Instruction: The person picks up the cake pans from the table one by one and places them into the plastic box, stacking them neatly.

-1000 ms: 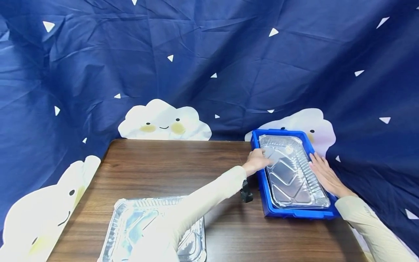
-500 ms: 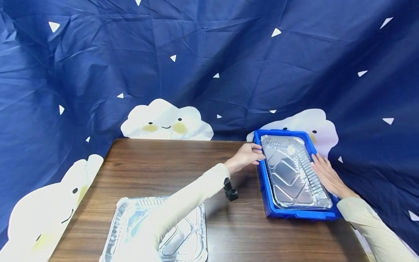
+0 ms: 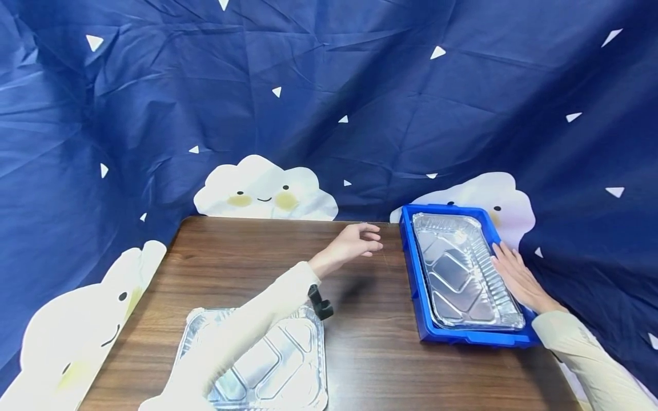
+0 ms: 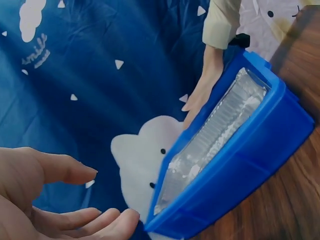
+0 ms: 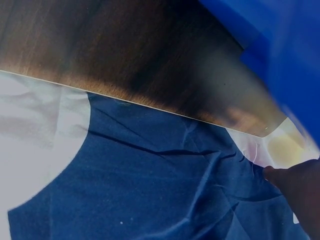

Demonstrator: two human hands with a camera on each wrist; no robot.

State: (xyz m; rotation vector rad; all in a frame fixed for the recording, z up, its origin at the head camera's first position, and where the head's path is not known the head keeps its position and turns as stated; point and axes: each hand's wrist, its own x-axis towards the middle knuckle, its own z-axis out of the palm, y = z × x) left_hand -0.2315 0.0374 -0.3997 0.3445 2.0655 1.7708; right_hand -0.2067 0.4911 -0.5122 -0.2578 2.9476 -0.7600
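A foil tray (image 3: 454,274) lies inside the blue plastic bin (image 3: 424,334) at the right of the table. My left hand (image 3: 353,244) hovers over the table, left of the bin, its fingers loosely bent around nothing. In the left wrist view, thumb and fingers of that hand (image 4: 65,195) stand apart. My right hand (image 3: 519,278) rests with straight fingers along the bin's right rim, beside the foil tray. Another foil tray (image 3: 272,365) lies at the front left of the table, partly hidden under my left sleeve. In the right wrist view only a dark part of the hand (image 5: 295,187) shows.
The brown wooden table (image 3: 370,359) ends at the back against a dark blue cloth (image 3: 319,85) with white clouds and triangles. Its right edge runs close by the bin. A black wrist device (image 3: 321,302) hangs under my left sleeve.
My left hand has let go of the foil tray in the bin and moved left, away from it, over the table. My right hand stays at the bin's right rim.
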